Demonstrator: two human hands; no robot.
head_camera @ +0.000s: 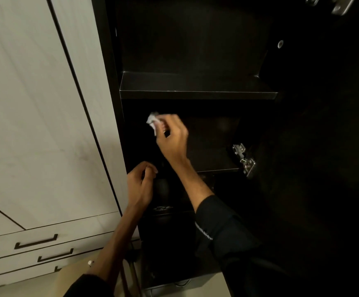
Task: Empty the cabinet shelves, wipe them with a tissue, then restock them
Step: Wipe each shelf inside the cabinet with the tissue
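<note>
The open dark cabinet fills the middle of the head view. Its upper shelf lies bare. My right hand reaches into the compartment under that shelf, over the middle shelf, and is shut on a crumpled white tissue near the left inner wall. My left hand hovers lower, at the cabinet's left edge, with its fingers curled and nothing visible in them. Dim rounded objects stand on the lower shelf beside it; what they are is too dark to tell.
White closed cupboard doors stand to the left, with drawers and dark bar handles below them. The open cabinet door with metal hinges is on the right. A pale surface sits low at the left.
</note>
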